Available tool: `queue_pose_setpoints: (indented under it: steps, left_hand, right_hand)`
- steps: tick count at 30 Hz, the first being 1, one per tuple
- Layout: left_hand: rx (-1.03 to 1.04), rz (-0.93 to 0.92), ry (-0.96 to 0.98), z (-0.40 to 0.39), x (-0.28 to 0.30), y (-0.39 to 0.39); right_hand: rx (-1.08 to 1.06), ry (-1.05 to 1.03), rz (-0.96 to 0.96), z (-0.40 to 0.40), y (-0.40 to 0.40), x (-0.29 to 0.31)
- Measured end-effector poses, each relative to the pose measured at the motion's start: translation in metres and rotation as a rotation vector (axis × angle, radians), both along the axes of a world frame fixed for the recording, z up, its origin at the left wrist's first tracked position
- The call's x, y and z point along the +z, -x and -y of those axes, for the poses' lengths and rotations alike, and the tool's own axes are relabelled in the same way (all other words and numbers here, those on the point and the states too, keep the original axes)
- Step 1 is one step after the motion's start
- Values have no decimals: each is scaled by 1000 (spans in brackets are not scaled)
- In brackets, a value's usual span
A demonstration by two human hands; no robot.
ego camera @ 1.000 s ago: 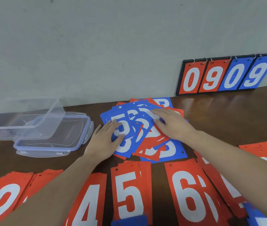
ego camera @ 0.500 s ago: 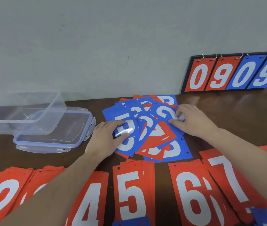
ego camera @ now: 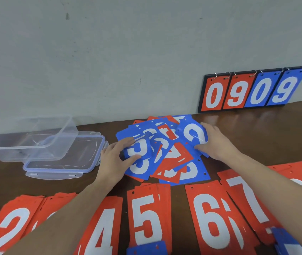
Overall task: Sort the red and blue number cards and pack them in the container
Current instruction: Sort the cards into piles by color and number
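Observation:
A mixed heap of blue and red number cards (ego camera: 174, 159) lies at the middle of the brown table. My left hand (ego camera: 116, 159) grips a blue card (ego camera: 137, 150) at the heap's left side, thumb under its near edge. My right hand (ego camera: 215, 144) holds a blue card with a white digit (ego camera: 192, 135), lifted off the heap's right side. Sorted red stacks run along the near edge: 2 (ego camera: 12, 227), 4 (ego camera: 104, 230), 5 (ego camera: 147, 216), 6 (ego camera: 212, 218), 7 (ego camera: 246, 199). The clear plastic container (ego camera: 30, 142) stands at the left.
The container's lid (ego camera: 61, 164) lies flat beside and partly under it. A scoreboard reading 0909 (ego camera: 251, 91) leans on the wall at the back right. Blue cards peek in at the bottom edge (ego camera: 146, 248) and bottom right (ego camera: 286, 242).
My right hand has moved right across the heap and lifted a blue card. My left hand has curled round a blue card at the heap's left.

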State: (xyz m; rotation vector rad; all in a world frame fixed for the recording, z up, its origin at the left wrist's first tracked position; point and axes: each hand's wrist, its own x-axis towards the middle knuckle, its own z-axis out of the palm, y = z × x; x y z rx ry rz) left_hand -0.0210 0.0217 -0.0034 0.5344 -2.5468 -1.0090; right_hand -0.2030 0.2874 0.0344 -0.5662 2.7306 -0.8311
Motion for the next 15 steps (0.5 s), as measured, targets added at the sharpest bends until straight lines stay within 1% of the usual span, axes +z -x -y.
queue_pose_setpoints:
  steps: [2, 5, 7, 10, 13, 15]
  left_hand:
    - [-14, -21, -146, -9, 10, -4]
    - [-14, -85, -256, -23, 22, -12]
    - [-17, -126, -283, -29, 27, -17]
    - [-24, -171, -342, -38, 30, -31]
    - [-11, -188, -261, -46, 31, -54]
    - [-11, -189, -288, -53, 32, -72]
  right_hand:
    - [-20, 56, 56, -7, -3, 2]
    - [-116, 268, 136, -17, -11, 9]
    - [-171, 413, 181, -20, -21, 18]
    - [-156, 507, 271, -20, -45, 26]
    - [-119, 605, 345, -22, -77, 28]
    - [-103, 644, 376, -23, -96, 24]
